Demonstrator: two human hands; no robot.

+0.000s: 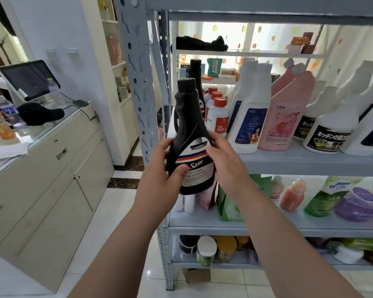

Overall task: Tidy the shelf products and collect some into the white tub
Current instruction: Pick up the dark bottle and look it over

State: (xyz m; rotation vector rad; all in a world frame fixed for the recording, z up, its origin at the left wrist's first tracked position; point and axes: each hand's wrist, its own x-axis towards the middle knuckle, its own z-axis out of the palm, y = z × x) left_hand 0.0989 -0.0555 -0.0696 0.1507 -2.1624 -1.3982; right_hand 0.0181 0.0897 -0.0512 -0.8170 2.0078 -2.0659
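I have the black bottle (190, 134) in the middle of the frame, held between both hands in the air, in front of the left end of the middle shelf (289, 162) and just right of the grey upright post (138, 82). Its long axis runs nearly upright, cap towards the top of the frame and leaning a little left, base at the bottom. My left hand (162, 175) grasps its lower left side, thumb on the label. My right hand (226, 164) grasps the right side slightly higher, thumb laid on the label's upper edge. Neither is nearer; both have it

The bottle is glossy black with a black screw cap, a moulded handle on its left shoulder, and a white label with red and blue stripes reading "Sam, Kitchen Oil Cleaning". A second black bottle (195, 69) stands on the shelf behind it, with white and pink bottles (289, 117) to the right. I see no white tub, so I judge its direction unknown
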